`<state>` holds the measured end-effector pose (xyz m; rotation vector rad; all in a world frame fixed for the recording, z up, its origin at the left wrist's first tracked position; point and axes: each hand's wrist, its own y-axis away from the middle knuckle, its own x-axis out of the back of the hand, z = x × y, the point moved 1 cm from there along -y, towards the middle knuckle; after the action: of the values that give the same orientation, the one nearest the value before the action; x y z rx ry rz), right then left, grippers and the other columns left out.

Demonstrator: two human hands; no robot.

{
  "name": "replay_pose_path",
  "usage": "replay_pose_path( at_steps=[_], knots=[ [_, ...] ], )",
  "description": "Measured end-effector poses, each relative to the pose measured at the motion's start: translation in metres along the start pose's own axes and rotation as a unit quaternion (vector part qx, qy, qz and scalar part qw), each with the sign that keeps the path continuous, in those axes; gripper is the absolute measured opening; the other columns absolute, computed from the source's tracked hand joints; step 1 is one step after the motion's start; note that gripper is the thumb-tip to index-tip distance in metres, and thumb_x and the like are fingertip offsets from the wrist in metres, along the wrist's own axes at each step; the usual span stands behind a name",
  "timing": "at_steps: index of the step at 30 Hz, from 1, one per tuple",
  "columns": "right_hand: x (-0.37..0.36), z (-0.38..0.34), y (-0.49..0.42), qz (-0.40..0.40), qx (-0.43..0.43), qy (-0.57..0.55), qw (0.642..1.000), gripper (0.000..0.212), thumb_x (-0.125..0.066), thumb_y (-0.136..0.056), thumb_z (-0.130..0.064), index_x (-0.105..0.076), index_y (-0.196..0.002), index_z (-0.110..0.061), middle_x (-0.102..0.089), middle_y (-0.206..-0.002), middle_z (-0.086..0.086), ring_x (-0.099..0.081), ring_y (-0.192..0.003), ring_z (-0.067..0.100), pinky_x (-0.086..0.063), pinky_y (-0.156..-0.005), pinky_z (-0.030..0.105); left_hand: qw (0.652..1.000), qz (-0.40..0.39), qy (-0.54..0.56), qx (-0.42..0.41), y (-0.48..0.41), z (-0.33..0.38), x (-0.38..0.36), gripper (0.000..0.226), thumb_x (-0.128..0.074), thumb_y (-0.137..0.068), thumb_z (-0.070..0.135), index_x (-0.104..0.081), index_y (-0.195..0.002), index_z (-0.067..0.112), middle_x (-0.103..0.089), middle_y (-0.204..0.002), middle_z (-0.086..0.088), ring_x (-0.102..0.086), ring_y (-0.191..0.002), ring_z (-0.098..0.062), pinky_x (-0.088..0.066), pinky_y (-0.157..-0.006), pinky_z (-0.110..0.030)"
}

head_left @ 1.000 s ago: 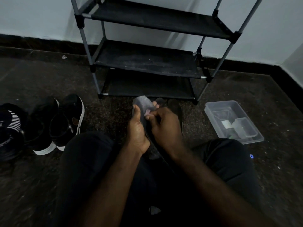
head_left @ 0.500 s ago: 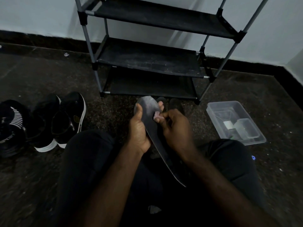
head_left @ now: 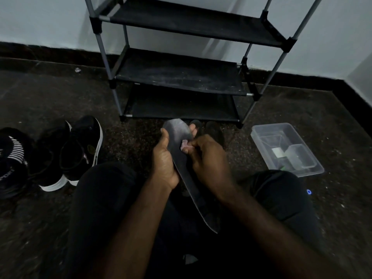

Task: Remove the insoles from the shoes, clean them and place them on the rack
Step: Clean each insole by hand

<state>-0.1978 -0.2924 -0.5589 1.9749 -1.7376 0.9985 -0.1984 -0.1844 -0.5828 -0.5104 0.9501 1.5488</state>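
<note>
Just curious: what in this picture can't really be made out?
Head view throughout.
- small pale pink wad: mostly covered by fingers of the right hand pinching it; material unclear.
- long dark grey insole: the grip of the left hand covers one edge; its far face is turned away.
- clear plastic tub: contents too dim and small.
- black shoe with white stripes: cut off by the left edge.

Shoes [head_left: 68,152] left of rack [head_left: 181,77], container [head_left: 285,148] right.
</note>
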Motion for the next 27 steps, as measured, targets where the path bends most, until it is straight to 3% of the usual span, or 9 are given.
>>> replay_pose_path(
  at_steps=[5,8,10,13,16,20,23,27],
  knots=[
    [0.006,0.017,-0.034,0.065,-0.065,0.040,0.995,0.027,-0.056,-0.092,-0.044,-0.063,-0.078,-0.021,-0.064,-0.086,-0.006,-0.061,-0.080,0.014,-0.052,-0.073,0.039,1.000,-0.002,-0.005,-0.002,0.004,-0.006,0.000,0.070,-0.030,-0.099,0.055,-0.050,-0.136,-0.001,-0.056,-0.138,-0.016,-0.051,-0.131,-0.024,-0.036,-0.111,-0.036],
    [0.005,0.007,-0.030,0.046,-0.050,0.042,0.997,0.023,-0.057,-0.093,-0.037,-0.062,-0.078,-0.020,-0.064,-0.089,-0.001,-0.062,-0.082,0.017,-0.052,-0.075,0.039,1.000,0.001,-0.007,-0.001,0.002,-0.005,0.003,0.071,-0.028,-0.099,0.058,-0.053,-0.134,0.002,-0.057,-0.137,-0.014,-0.050,-0.132,-0.023,-0.034,-0.113,-0.037],
    [0.001,-0.005,-0.013,0.003,-0.018,0.032,0.999,0.016,-0.059,-0.093,-0.030,-0.067,-0.084,-0.020,-0.063,-0.095,-0.001,-0.061,-0.089,0.013,-0.050,-0.080,0.034,1.000,-0.008,0.004,0.013,0.000,-0.004,0.004,0.075,-0.029,-0.097,0.062,-0.051,-0.136,0.003,-0.057,-0.135,-0.012,-0.051,-0.129,-0.020,-0.034,-0.112,-0.036],
    [-0.006,-0.013,0.009,-0.022,0.022,0.016,0.999,0.006,-0.062,-0.092,-0.025,-0.067,-0.090,-0.022,-0.060,-0.094,-0.008,-0.056,-0.083,0.004,-0.047,-0.075,0.023,1.000,0.000,-0.006,0.023,-0.002,-0.004,0.005,0.076,-0.027,-0.096,0.063,-0.047,-0.140,0.004,-0.056,-0.139,-0.010,-0.050,-0.132,-0.020,-0.030,-0.116,-0.038],
    [-0.004,-0.009,-0.006,0.013,0.008,0.032,0.999,0.009,-0.061,-0.092,-0.029,-0.065,-0.089,-0.022,-0.062,-0.093,-0.007,-0.058,-0.083,0.008,-0.051,-0.074,0.032,1.000,-0.023,0.001,0.021,0.002,-0.006,0.001,0.076,-0.037,-0.092,0.062,-0.048,-0.139,0.003,-0.054,-0.140,-0.014,-0.047,-0.134,-0.025,-0.030,-0.117,-0.041],
    [0.003,-0.009,-0.034,0.064,-0.035,0.050,0.996,0.014,-0.057,-0.093,-0.033,-0.062,-0.090,-0.020,-0.064,-0.096,-0.001,-0.061,-0.087,0.019,-0.050,-0.075,0.039,0.999,-0.029,-0.022,-0.019,0.003,-0.008,-0.001,0.061,-0.052,-0.083,0.055,-0.061,-0.124,0.011,-0.065,-0.126,-0.011,-0.058,-0.122,-0.022,-0.046,-0.105,-0.034],
    [0.000,-0.016,-0.026,0.029,-0.018,0.044,0.998,0.011,-0.056,-0.094,-0.031,-0.060,-0.088,-0.022,-0.065,-0.094,-0.003,-0.062,-0.086,0.016,-0.049,-0.073,0.034,0.999,-0.012,-0.035,-0.013,0.004,-0.005,0.001,0.064,-0.042,-0.091,0.058,-0.058,-0.128,0.008,-0.064,-0.127,-0.015,-0.058,-0.122,-0.025,-0.043,-0.105,-0.038],
    [-0.009,-0.023,-0.001,-0.011,0.037,-0.001,0.999,0.008,-0.059,-0.094,-0.023,-0.065,-0.090,-0.019,-0.067,-0.090,-0.004,-0.063,-0.082,0.011,-0.054,-0.074,0.037,0.999,-0.015,-0.025,0.014,0.001,-0.002,0.005,0.077,-0.024,-0.096,0.063,-0.047,-0.140,0.004,-0.054,-0.140,-0.013,-0.049,-0.133,-0.023,-0.031,-0.115,-0.036]
  ],
)
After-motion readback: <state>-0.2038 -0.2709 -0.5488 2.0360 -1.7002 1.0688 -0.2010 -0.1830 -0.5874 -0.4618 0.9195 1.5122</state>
